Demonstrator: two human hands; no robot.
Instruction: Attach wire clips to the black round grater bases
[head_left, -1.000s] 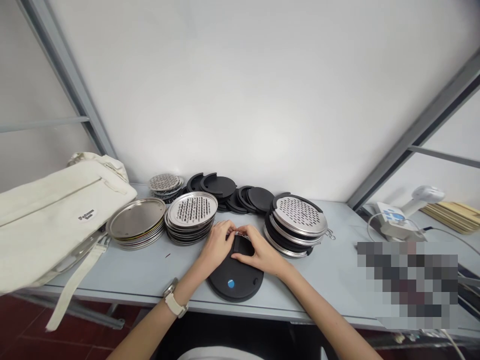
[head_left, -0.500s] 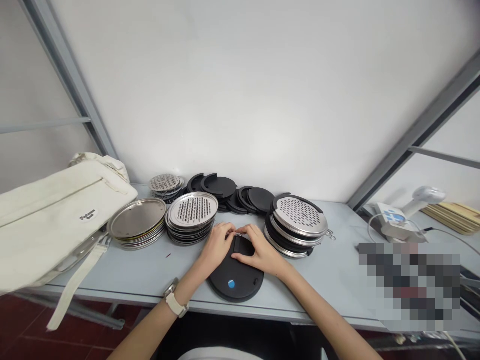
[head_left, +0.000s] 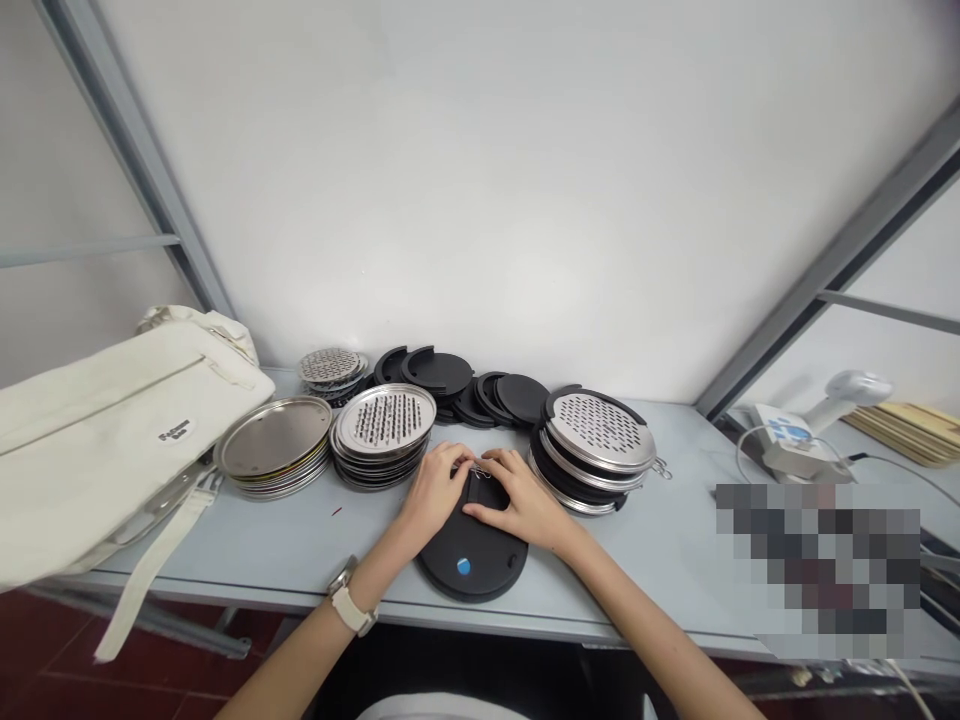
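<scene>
A black round plastic disc [head_left: 487, 560] lies flat near the table's front edge. It has a blue round sticker [head_left: 463, 567] and a small slot at the right. At its far edge sits a small bent metal wire clip [head_left: 481, 474]. My left hand [head_left: 437, 490], its fingertips pinched together, is at the left end of the clip. My right hand [head_left: 529, 505] curls over the disc's far right side, thumb on the disc and fingertips at the clip's right end. The fingers partly hide the clip.
Left stand stacks of plain metal plates [head_left: 274, 435] and grater plates [head_left: 386, 420]. Black discs [head_left: 442, 372] lie along the wall. A stack of assembled graters [head_left: 600, 430] stands right of my hands. A white bag [head_left: 112, 430] covers the left end; a scanner [head_left: 847, 395] is far right.
More of the wire clip shows between my fingertips now. My hands have shifted only slightly; the disc stays in place.
</scene>
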